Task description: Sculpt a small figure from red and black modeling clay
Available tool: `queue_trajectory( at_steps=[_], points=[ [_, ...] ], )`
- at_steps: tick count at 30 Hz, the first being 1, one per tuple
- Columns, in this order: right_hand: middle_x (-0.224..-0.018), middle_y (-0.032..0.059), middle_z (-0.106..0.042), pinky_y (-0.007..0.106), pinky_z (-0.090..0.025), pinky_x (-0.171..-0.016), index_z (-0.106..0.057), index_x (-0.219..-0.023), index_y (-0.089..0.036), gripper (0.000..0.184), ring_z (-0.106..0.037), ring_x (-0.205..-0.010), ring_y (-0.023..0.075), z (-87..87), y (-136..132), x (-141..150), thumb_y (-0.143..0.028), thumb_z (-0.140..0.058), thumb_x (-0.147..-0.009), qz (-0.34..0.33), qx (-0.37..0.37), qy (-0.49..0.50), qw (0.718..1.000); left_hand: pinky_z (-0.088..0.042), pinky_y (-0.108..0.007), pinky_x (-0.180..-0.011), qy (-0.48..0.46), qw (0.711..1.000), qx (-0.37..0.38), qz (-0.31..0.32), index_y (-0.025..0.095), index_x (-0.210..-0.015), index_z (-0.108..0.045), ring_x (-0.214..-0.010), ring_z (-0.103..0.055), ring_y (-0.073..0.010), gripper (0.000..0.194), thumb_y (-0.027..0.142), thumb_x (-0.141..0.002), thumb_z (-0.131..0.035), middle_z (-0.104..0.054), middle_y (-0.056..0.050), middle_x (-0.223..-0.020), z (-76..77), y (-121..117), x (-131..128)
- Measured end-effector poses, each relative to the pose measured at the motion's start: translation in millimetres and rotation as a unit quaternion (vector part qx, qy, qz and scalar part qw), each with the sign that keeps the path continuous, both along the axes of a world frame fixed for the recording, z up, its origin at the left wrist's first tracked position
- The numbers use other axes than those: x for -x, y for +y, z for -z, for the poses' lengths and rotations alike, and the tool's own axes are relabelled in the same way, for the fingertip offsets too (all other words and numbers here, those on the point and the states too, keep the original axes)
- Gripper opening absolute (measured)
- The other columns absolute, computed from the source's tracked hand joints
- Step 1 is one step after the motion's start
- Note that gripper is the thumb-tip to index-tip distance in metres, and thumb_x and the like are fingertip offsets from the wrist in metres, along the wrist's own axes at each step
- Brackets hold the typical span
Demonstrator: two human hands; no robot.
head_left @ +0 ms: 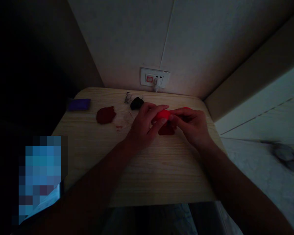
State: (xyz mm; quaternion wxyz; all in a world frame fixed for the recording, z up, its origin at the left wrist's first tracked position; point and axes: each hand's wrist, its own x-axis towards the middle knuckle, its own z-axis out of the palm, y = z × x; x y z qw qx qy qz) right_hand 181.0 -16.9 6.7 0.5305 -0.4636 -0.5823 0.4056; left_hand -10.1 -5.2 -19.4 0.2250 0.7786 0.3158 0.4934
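Observation:
A bright red lump of modelling clay [163, 114] sits between my two hands above the small wooden table [161, 169]. My left hand [145, 122] has its fingers and thumb closed around the lump's left side. From the other side, the thumb and fingers of my right hand [193, 125] pinch the lump's right edge. Below the hands, a darker red piece [166, 131] shows on the tabletop, partly covered. Behind my right fingers a bit of red peeks out, mostly hidden. Just beyond my left hand lies a black lump [137, 103], apparently clay.
To the left lies a flat dark red piece [105, 115] with a ragged edge, beside a pale smeared patch. A purple packet [79, 104] rests near the table's left edge. The wall socket [155, 77] holds a plug. A blurred-out lit screen [42, 173] is at lower left.

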Motion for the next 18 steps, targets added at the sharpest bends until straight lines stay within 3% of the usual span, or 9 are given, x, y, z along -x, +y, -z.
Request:
queue_trajectory(
  at_steps=[12, 18],
  points=[
    [-0.070, 0.0027, -0.075, 0.025, -0.050, -0.051, -0.082, -0.084, -0.018, 0.008, -0.063, -0.056, 0.0137, 2.1, -3.3, 0.2, -0.023, -0.079, -0.077, 0.062, -0.073, -0.142, 0.985, -0.053, -0.040, -0.096, 0.025, 0.999, -0.026, -0.014, 0.020, -0.133, -0.064, -0.109, -0.060, -0.0219, 0.032, 0.028, -0.102, -0.058, -0.060, -0.009, -0.115, 0.6, -0.2, -1.6],
    [-0.072, 0.0030, -0.077, 0.025, -0.054, -0.053, -0.082, -0.083, -0.020, 0.008, -0.067, -0.058, 0.0143, 3.7, -1.9, 0.1, -0.027, -0.080, -0.081, 0.032, -0.061, -0.076, 0.995, -0.055, -0.036, -0.092, -0.005, 1.000, 0.017, 0.004, 0.022, -0.134, -0.063, -0.109, -0.061, -0.0210, 0.033, 0.030, -0.103, -0.056, -0.060, -0.009, -0.119, 2.5, 1.2, -2.0]
  ],
)
